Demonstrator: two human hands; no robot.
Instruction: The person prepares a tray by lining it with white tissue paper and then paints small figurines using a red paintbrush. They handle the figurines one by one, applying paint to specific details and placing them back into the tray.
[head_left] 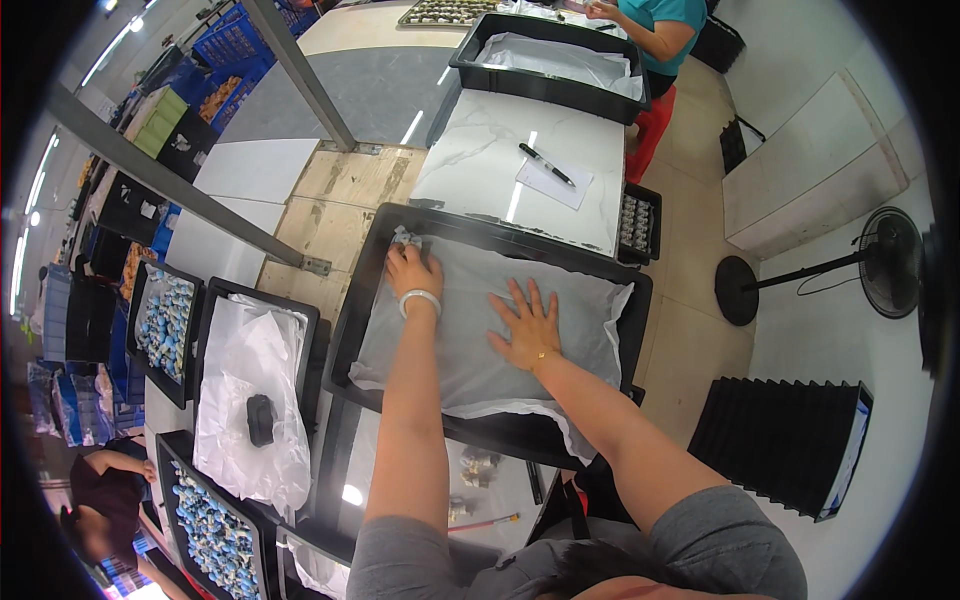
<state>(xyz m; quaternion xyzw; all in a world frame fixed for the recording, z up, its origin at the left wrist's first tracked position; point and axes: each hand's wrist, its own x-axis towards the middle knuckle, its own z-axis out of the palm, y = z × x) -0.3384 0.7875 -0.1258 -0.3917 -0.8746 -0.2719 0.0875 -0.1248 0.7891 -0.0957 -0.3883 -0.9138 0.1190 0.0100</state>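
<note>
A black shallow tray (645,310) lies in front of me, lined with a thin whitish sheet (460,330) whose edges are wrinkled. My right hand (528,328) lies flat on the sheet, right of the middle, fingers spread and nothing held. At the tray's far left corner, my left hand (412,275) reaches out with its thumb apart from the fingers. Its fingertips touch a small crumpled greyish piece (405,237); whether this is part of the sheet or a separate thing, I cannot tell.
Beyond the tray, a pen (547,164) and paper (562,188) lie on a marble-patterned table (470,150). Another lined tray (570,95) stands there, near a seated person. Trays of blue-white pieces (215,535) are at left; a fan (888,260) and stacked black trays (775,435) at right.
</note>
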